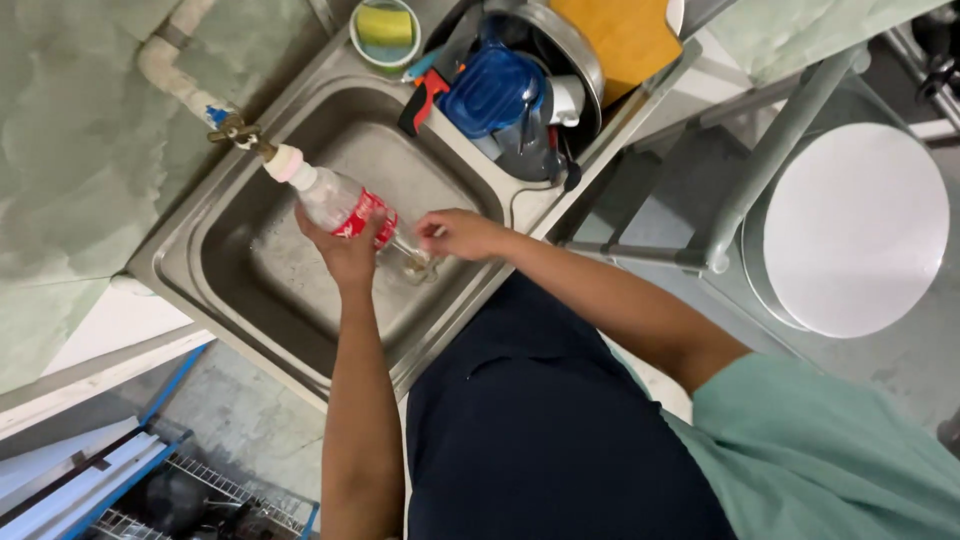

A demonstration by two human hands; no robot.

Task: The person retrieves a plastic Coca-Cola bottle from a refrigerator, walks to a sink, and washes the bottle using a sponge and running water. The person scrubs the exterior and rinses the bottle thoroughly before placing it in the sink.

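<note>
My left hand (347, 250) grasps bottle (335, 200) under tap (240, 132); right hand (455, 235), at 3 o'clock, pinches its base. Risk: wet bottle slips into sink (230, 270).

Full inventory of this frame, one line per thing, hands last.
plastic bottle: 1, clear with red label, mouth at the tap
tap: 1, brass, on wall pipe above the sink
sink: 1, steel, centre left
sponge dish: 1, green rim, yellow sponge, sink corner
blue lid: 1, among stacked dishes beside the basin
cutting board: 1, orange, top
round white lid: 1, right, below the counter
left hand: grips the bottle's lower half
right hand: at the bottle's base, fingers pinched
</note>
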